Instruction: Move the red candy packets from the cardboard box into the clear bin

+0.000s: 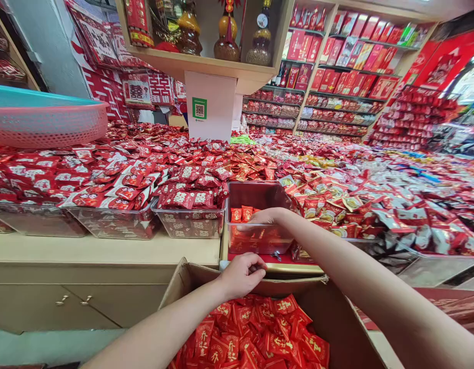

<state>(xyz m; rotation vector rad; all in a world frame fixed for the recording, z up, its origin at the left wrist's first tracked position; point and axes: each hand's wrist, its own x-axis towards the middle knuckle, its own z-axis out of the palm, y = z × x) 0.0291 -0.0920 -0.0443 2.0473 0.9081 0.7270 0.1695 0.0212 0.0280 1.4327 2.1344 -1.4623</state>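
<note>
Head view: gold-printed red packets (255, 330) are lying in the cardboard box (338, 318), nearer the curled left hand (242, 275); right hand (268, 218) is occupying the clear bin (255, 192). Cannot tell either grip.

Shiny red packets (255, 333) with gold lettering are sitting jumbled in an open cardboard box (334, 315) on the near side, while more red ones (236, 214) are kinda lying low in the clear tub (255, 193) just beyond.

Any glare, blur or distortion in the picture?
Head view: bright washout at the right edge, with smeared detail below; the pink basket looks stretched at left; the carton is darker inside on the right, but its red packets look fairly sharp.
</note>
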